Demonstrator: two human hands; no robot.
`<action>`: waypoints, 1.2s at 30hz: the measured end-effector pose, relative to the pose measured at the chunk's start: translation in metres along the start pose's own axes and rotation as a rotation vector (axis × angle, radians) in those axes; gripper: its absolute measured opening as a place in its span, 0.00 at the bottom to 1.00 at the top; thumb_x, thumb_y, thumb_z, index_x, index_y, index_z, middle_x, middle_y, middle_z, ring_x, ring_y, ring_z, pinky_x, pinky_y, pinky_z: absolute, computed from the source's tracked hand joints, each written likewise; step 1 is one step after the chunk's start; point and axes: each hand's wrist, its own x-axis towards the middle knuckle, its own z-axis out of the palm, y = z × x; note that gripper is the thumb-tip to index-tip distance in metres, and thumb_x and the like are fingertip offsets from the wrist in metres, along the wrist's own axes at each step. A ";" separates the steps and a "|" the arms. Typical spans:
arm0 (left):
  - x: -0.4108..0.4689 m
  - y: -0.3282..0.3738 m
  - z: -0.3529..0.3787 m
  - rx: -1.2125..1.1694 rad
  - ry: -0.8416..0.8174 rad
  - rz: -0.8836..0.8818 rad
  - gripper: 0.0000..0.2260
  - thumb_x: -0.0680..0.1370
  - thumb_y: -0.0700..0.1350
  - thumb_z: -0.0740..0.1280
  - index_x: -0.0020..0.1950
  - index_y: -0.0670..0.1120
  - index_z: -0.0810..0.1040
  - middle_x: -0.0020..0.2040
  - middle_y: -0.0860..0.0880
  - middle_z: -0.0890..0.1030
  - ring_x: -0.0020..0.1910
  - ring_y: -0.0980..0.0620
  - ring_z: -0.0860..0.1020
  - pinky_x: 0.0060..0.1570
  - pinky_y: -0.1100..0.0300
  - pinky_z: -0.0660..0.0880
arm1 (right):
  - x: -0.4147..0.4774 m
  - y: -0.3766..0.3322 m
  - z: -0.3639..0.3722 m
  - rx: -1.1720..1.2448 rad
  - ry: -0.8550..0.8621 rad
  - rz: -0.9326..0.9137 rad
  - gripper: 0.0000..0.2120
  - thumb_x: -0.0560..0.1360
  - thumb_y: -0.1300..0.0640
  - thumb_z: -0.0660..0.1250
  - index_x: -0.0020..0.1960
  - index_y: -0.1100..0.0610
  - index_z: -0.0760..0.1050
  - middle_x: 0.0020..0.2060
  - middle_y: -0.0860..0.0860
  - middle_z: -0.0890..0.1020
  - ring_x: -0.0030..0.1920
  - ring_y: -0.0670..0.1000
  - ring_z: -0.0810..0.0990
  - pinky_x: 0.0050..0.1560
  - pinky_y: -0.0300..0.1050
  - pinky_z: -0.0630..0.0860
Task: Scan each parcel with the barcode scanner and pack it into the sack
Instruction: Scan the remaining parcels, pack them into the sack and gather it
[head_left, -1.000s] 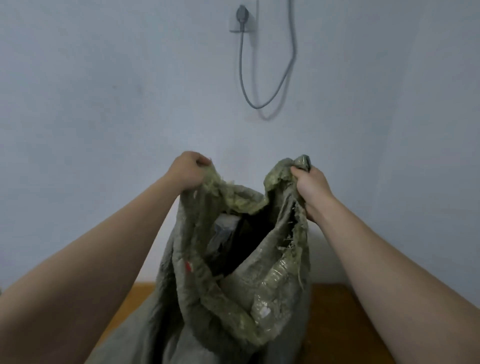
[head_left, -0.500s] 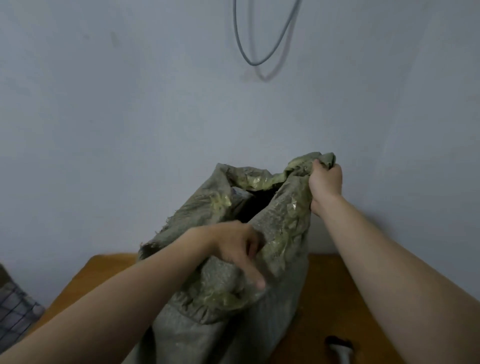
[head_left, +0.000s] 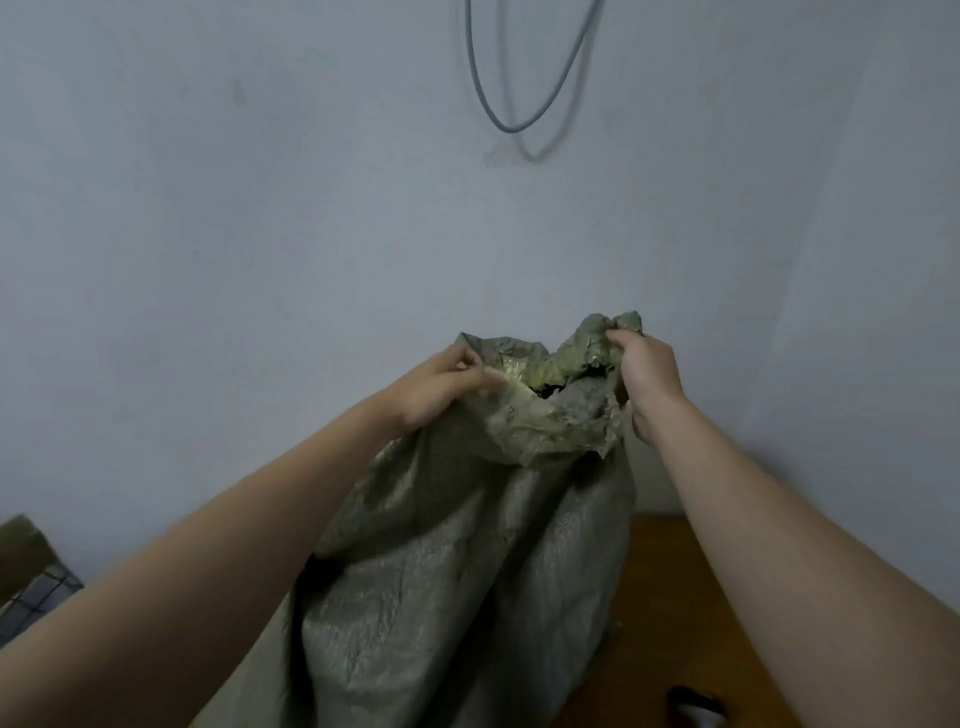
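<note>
A grey-green woven sack (head_left: 467, 561) stands upright on the wooden table (head_left: 691, 597), its frayed mouth nearly pulled together. My left hand (head_left: 441, 387) pinches the left side of the sack's rim. My right hand (head_left: 647, 371) grips the bunched right side of the rim and holds it up. Only a small dark gap shows at the mouth; the parcels inside are hidden. The dark top of what looks like the barcode scanner (head_left: 693, 709) lies on the table at the bottom right edge.
A pale wall stands close behind the sack, with a grey cable (head_left: 519, 104) looping down it. A checked cloth (head_left: 36, 597) shows at the lower left edge.
My left hand has moved up from the sack's front fold to its left rim. The mouth has been drawn narrower. My right hand kept its hold on the right rim.
</note>
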 end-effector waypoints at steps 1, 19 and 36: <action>0.004 -0.001 0.000 0.128 -0.042 -0.007 0.35 0.68 0.67 0.75 0.68 0.50 0.73 0.62 0.47 0.78 0.58 0.51 0.77 0.63 0.52 0.74 | -0.002 -0.001 0.000 0.019 -0.037 0.003 0.08 0.78 0.52 0.67 0.44 0.56 0.80 0.48 0.55 0.85 0.48 0.53 0.84 0.55 0.52 0.82; 0.055 -0.050 0.034 0.924 -0.065 -0.159 0.32 0.73 0.73 0.67 0.62 0.48 0.82 0.58 0.44 0.83 0.58 0.43 0.80 0.56 0.54 0.75 | 0.026 0.028 -0.035 -0.363 -0.662 -0.010 0.36 0.51 0.39 0.86 0.51 0.59 0.82 0.44 0.52 0.88 0.50 0.55 0.87 0.56 0.49 0.79; 0.062 -0.059 0.013 0.703 0.210 0.099 0.32 0.65 0.74 0.68 0.51 0.47 0.81 0.56 0.44 0.76 0.52 0.43 0.78 0.54 0.53 0.76 | 0.013 0.039 -0.005 -0.359 -0.419 -0.130 0.08 0.67 0.61 0.73 0.33 0.56 0.75 0.30 0.49 0.80 0.35 0.52 0.79 0.39 0.44 0.71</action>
